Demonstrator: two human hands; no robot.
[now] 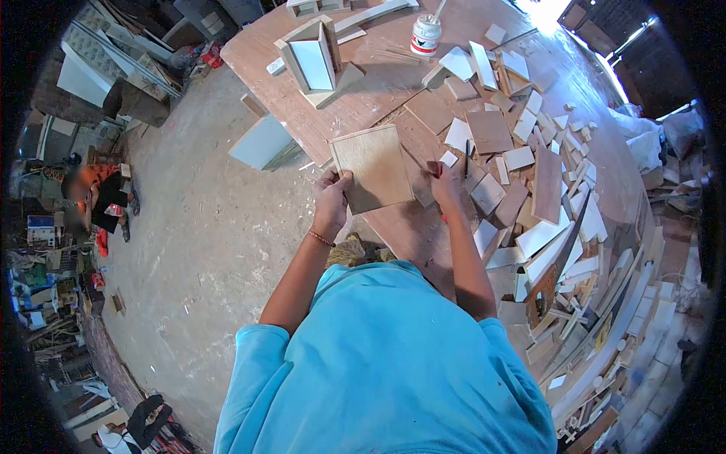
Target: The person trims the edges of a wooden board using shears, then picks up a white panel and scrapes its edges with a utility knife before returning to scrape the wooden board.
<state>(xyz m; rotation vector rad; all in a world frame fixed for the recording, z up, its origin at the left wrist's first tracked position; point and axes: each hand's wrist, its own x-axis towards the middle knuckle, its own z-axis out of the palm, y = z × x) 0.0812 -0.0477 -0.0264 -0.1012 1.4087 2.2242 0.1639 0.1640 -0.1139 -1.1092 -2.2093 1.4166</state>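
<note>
A flat, nearly square panel of pale, fine-grained wood with a thin raised border along its visible edges is held at the near edge of the brown wooden counter; whether it also rests on that surface, I cannot tell. The left hand's grip is clamped on the panel's left side near its lower corner, thumb on top and fingers tucked beneath, a pinch that probably keeps the sheet steady while leaving its face uncovered. Just right of the panel, the right hand's grip is closed around a small bright-red item; the fingers hide most of it, so its kind is unclear. Holding it that close presumably keeps it handy to the panel's edge.

Beyond the panel and slightly left stands an upright, boxlike wooden frame with a pale bluish-white inner face, its broad base likely letting it stand unaided. Beyond and to the right is a white plastic jar with a red-and-white label, a stick rising from its mouth, seemingly placed outside the arms' way. Right of the panel spreads a loose heap of brown and white wooden offcuts, perhaps pushed aside for working room.
</note>
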